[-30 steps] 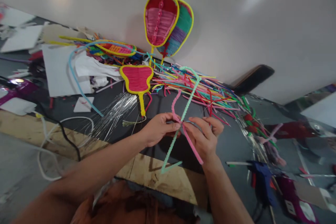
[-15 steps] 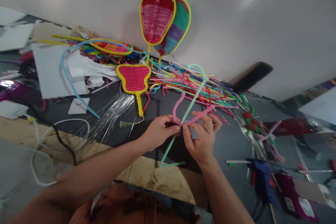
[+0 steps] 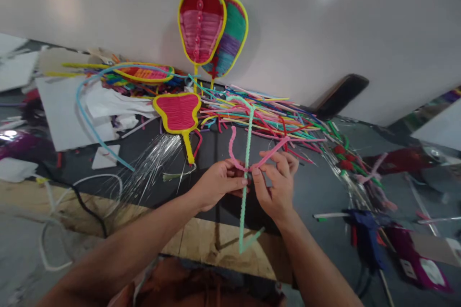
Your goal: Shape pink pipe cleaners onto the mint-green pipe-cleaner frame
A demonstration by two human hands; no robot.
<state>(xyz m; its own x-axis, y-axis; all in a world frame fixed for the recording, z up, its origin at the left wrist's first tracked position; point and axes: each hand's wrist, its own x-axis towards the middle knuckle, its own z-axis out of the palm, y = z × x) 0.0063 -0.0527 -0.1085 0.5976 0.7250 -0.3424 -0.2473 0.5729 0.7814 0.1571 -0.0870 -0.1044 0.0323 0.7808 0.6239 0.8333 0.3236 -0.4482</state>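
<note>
In the head view, a twisted mint-green pipe cleaner stands nearly upright, with a hooked top and a bent lower end. A pink pipe cleaner crosses it around its middle: the left part is twisted and curls up, the right part slants up straighter. My left hand pinches the two where they cross, thumb in front. Just right of the crossing, my right hand grips the pink pipe cleaner between thumb and fingers. Fingertips partly cover the joint.
Behind my hands lies a heap of coloured pipe cleaners. A pink fan shape with yellow edging lies left, near silver wires. Two rounded fans lean on the wall. At right are a blue glue gun and a purple device.
The green pipe cleaner has turned from a slant to nearly upright, its top swinging left and its lower end right. Both hands keep their grip. The camera view has shifted slightly.
</note>
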